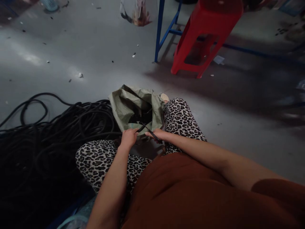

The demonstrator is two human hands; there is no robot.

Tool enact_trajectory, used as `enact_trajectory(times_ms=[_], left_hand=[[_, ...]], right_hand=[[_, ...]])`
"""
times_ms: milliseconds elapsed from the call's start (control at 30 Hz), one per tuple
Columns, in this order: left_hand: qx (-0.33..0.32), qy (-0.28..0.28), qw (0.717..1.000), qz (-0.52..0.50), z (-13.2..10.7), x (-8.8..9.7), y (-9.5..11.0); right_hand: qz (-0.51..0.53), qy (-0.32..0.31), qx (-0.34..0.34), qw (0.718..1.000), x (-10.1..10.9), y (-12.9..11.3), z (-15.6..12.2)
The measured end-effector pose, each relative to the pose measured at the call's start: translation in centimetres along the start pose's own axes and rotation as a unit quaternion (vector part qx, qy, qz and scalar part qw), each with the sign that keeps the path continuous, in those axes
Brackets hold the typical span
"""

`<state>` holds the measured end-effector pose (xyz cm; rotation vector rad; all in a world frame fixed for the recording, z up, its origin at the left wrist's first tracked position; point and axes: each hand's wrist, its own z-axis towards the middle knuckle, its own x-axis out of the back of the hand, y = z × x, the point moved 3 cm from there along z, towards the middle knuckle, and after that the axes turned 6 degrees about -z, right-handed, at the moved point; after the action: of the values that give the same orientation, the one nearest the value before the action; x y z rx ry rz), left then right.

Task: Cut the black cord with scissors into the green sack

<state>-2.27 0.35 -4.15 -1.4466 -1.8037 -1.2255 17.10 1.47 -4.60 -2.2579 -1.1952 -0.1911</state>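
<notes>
I sit with my knees apart in leopard-print trousers, and an open green woven sack stands on the floor between them. Dark pieces fill the sack's mouth. My left hand is closed at the sack's near edge, pinching the end of a thin black cable piece. My right hand is closed on the other part of that same black piece, close beside the left hand. Both hands hover just above the sack's near rim.
A big heap of black cable lies on the floor at my left. A red plastic stool and a blue metal frame leg stand ahead. The grey concrete floor carries scattered scraps.
</notes>
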Motion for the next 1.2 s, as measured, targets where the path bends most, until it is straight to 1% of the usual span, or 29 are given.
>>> enact_trajectory(times_ms=[133, 333, 533, 700, 1000, 1200], left_hand=[[-0.009, -0.006, 1.000, 0.003, -0.1, 0.0, 0.4], [-0.004, 0.011, 0.999, -0.035, 0.2, -0.5, -0.2], [0.019, 0.038, 0.996, -0.078, 0.3, -0.2, -0.2], [0.016, 0.039, 0.996, -0.082, 0.3, -0.2, -0.2], [0.024, 0.039, 0.995, -0.091, 0.5, -0.5, -0.6], [0.024, 0.034, 0.996, -0.084, 0.4, -0.5, -0.5]], right_hand=[[-0.007, -0.032, -0.015, 0.999, -0.3, 0.1, 0.2], [-0.014, -0.010, -0.011, 1.000, -0.2, 0.2, 0.8], [-0.031, -0.007, -0.006, 0.999, 0.1, -0.2, 0.4], [-0.053, 0.005, -0.009, 0.999, 0.3, -0.4, -0.1], [-0.069, 0.033, -0.003, 0.997, 0.3, -0.3, 0.2], [-0.080, 0.037, 0.005, 0.996, 0.5, -0.5, -0.2]])
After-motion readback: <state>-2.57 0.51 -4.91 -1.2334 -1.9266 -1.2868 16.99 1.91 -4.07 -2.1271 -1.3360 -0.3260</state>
